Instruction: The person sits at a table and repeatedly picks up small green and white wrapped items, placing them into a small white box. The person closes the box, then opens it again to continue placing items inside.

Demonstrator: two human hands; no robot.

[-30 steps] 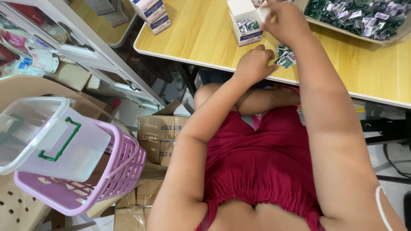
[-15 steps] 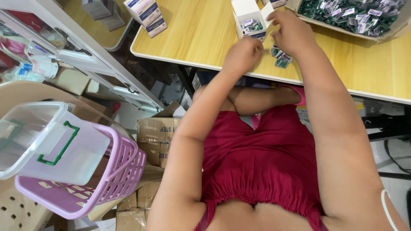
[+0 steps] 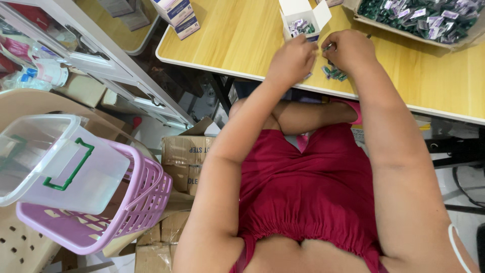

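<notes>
Wooden table (image 3: 242,40), open box (image 3: 302,20), sachets (image 3: 334,73), tray (image 3: 467,43)

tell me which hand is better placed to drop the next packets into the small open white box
Probably the left hand: it sits just below the open white box, nearly touching its near edge. The right hand is farther to the side, over the small pile of green packets on the wooden table.

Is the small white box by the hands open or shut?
Open. The small white box has its flaps raised, and green and purple packets show inside. How full it is, cannot tell.
</notes>
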